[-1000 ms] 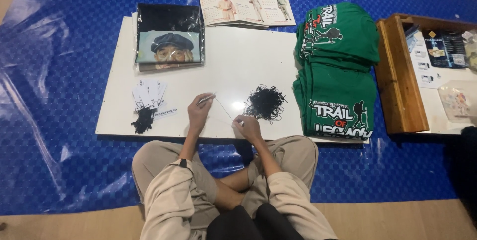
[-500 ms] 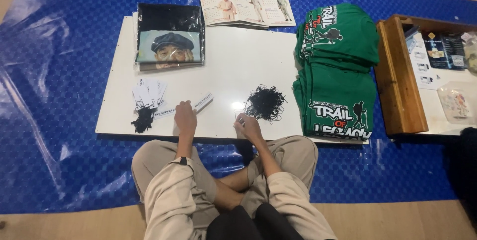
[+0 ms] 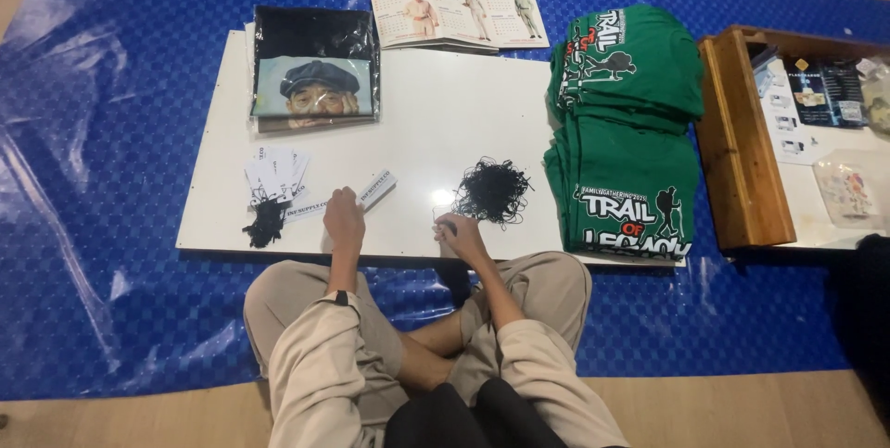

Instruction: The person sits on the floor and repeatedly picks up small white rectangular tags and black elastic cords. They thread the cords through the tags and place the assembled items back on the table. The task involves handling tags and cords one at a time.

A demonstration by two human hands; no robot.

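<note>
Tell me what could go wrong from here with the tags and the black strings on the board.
The left hand rests on a long white tag beside a fanned bunch of strung tags; a sweep of the wrist could scatter that bunch. The right hand pinches at the edge of the loose black string pile; pulling one strand may drag a tangle along. The hands work near the white board's front edge, so small pieces could slip onto the blue tarp.

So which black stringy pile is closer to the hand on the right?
The big loose tangle of black strings in the middle of the white board. It lies just above the right hand. The smaller black bundle sits far off, left of the left hand.
</note>
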